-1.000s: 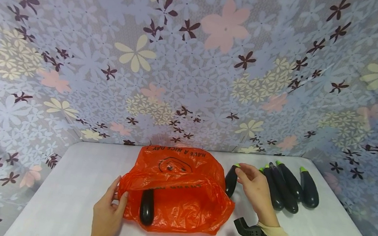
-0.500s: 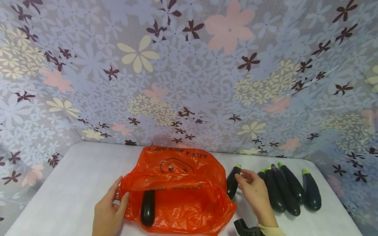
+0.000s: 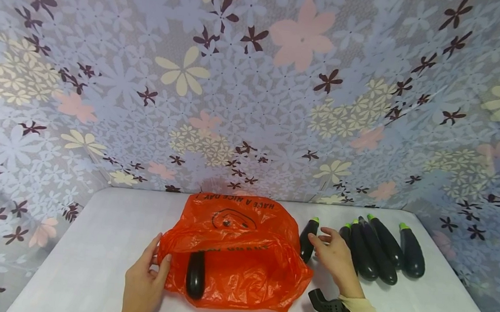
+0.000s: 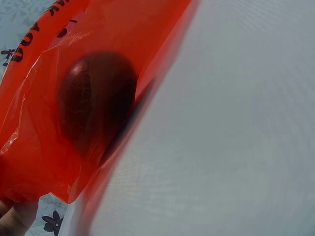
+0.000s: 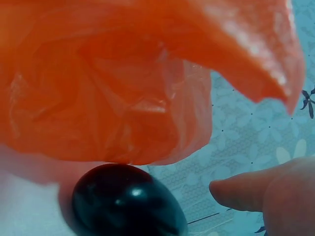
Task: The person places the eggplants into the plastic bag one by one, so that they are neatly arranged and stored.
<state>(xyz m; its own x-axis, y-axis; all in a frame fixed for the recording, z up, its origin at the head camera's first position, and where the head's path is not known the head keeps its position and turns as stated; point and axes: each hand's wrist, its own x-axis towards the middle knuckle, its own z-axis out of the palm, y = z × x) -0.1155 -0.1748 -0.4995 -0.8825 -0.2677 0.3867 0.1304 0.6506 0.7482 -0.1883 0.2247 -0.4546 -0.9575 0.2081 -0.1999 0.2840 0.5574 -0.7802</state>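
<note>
A red plastic bag [image 3: 239, 279] with black print lies in the middle of the table with its mouth facing me. One eggplant [image 3: 195, 277] lies inside; its rounded end also shows through the film as a dark shape in the left wrist view. My left hand [image 3: 142, 285] grips the bag's left edge between thumb and fingers. Just right of the bag lies another eggplant [image 3: 308, 240] with a green stem end, its dark rounded end close to the bag in the right wrist view. Beside it my right hand [image 3: 337, 258] hovers, fingers parted, a fingertip [image 5: 224, 191] apart from the eggplant.
Several more eggplants [image 3: 377, 251] lie side by side on the right of the white table [image 3: 84, 260], one a little apart at the far right. A flower-patterned wall covering [image 3: 254, 102] rises behind the table's back edge. A black wrist mount [image 3: 328, 304] sits at my right sleeve.
My right hand lets go of the stem end of the eggplant beside the bag and draws slightly back toward me. The left hand and bag stay put; the view shifts a little.
</note>
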